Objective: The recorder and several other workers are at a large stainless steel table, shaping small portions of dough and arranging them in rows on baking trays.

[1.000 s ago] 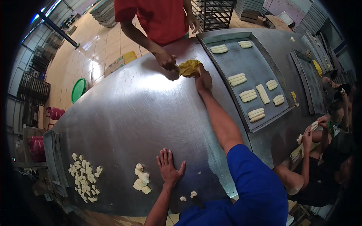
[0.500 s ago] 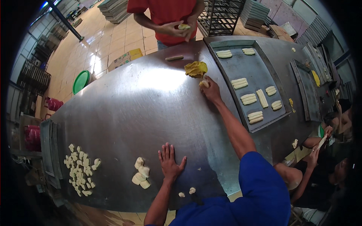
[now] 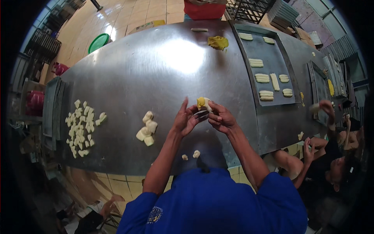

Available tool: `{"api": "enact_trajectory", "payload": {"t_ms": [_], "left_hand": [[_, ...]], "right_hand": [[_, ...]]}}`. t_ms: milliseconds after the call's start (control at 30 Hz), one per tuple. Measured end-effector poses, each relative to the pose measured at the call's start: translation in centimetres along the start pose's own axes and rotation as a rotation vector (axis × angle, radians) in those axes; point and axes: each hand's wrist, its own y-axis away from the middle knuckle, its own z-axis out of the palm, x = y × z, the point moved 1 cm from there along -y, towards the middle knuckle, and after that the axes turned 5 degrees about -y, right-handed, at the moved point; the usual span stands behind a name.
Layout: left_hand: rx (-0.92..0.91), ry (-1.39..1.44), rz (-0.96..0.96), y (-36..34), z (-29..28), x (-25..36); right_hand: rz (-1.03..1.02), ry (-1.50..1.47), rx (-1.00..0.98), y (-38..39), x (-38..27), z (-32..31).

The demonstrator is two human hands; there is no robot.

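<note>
A small piece of white dough with yellow filling [image 3: 203,103] is held above the near middle of the steel table. My right hand [image 3: 221,118] is closed on it, thumb and fingers at its right side. My left hand [image 3: 187,120] is beside it on the left, palm turned up and fingers apart, one of them blurred. Its fingertips reach close under the dough; whether they touch it I cannot tell. A mound of yellow filling [image 3: 218,43] lies at the table's far side, next to a thin dough roll [image 3: 199,30].
Many cut dough pieces [image 3: 80,128] lie at the left, and a few larger lumps [image 3: 148,126] nearer the middle. Two scraps [image 3: 196,153] sit by the front edge. On the right a metal tray [image 3: 245,64] holds ridged dough rolls. A person in red stands opposite; others work at right.
My right hand has come back from the yellow mound to the front of me, carrying the dough with filling. My left hand has lifted off the table and moved beside it. The view has shifted.
</note>
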Motion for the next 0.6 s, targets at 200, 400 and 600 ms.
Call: {"api": "enact_trajectory", "payload": {"t_ms": [200, 400, 600], "left_hand": [[0.271, -0.184, 0.282, 3.6, -0.3, -2.8], [0.304, -0.279, 0.271, 7.5, 1.8, -3.0], [0.276, -0.715, 0.159, 7.8, -0.2, -1.6]], "right_hand": [[-0.259, 0.504, 0.386, -0.2, 4.7, -0.5], [-0.448, 1.623, 0.229, 2.1, 4.6, 3.0], [-0.351, 1.572, 0.150, 3.1, 5.8, 4.0]]}}
